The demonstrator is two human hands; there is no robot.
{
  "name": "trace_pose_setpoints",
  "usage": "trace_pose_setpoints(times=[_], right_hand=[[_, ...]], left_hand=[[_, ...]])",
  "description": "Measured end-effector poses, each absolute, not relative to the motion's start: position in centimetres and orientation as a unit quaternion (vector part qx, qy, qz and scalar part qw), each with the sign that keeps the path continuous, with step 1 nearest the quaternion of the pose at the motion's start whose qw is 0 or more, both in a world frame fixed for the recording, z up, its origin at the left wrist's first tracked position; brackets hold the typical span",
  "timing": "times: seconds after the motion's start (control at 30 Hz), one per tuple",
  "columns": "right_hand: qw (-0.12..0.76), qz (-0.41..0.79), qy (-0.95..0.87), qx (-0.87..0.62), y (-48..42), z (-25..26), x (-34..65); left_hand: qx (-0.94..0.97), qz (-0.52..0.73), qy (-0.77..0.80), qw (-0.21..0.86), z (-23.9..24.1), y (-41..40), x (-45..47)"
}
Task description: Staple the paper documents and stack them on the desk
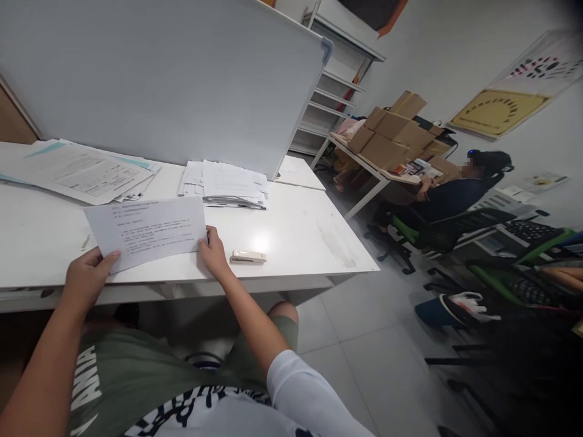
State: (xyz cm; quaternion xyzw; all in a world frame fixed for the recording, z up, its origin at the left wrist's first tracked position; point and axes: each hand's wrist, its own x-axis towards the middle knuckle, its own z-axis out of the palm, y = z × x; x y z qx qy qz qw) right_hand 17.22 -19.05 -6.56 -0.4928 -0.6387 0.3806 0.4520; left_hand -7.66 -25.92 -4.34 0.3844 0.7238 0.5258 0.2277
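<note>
A printed sheet of paper [148, 232] is held up over the near edge of the white desk [300, 237]. My left hand [84, 280] grips its lower left corner, thumb on top. My right hand [212, 250] pinches its right edge. A cream stapler [248, 257] lies flat on the desk just right of my right hand, not touched. Behind the sheet sits a stack of papers [230, 184], and a spread of printed forms [84, 172] lies at the far left.
A grey partition panel [182, 79] stands along the desk's back. To the right, a seated person [455, 194] faces a table piled with cardboard boxes [396, 136]. Green-framed chairs [510, 267] and a white shelf unit [337, 91] stand beyond on the tiled floor.
</note>
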Motion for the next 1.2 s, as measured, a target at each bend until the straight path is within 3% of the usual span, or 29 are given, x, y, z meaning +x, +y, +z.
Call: trace_pose_setpoints(times=[0.37, 0.6, 0.8, 1.2], right_hand=[[0.47, 0.377, -0.629, -0.491, -19.4, -6.4, 17.3], [0.469, 0.361, -0.638, -0.492, -19.7, -6.6, 17.6], [0.477, 0.356, -0.637, -0.491, -20.2, -7.0, 17.6], [0.462, 0.336, -0.643, -0.509, -25.0, -6.9, 18.5]], left_hand=[[0.471, 0.45, 0.732, 0.201, -4.1, -25.9, -7.6], [0.572, 0.366, 0.731, 0.075, -4.7, -25.6, -6.5], [0.596, 0.327, 0.732, 0.039, -5.6, -25.6, -6.2], [0.539, 0.407, 0.71, 0.201, -5.7, -26.2, -7.0]])
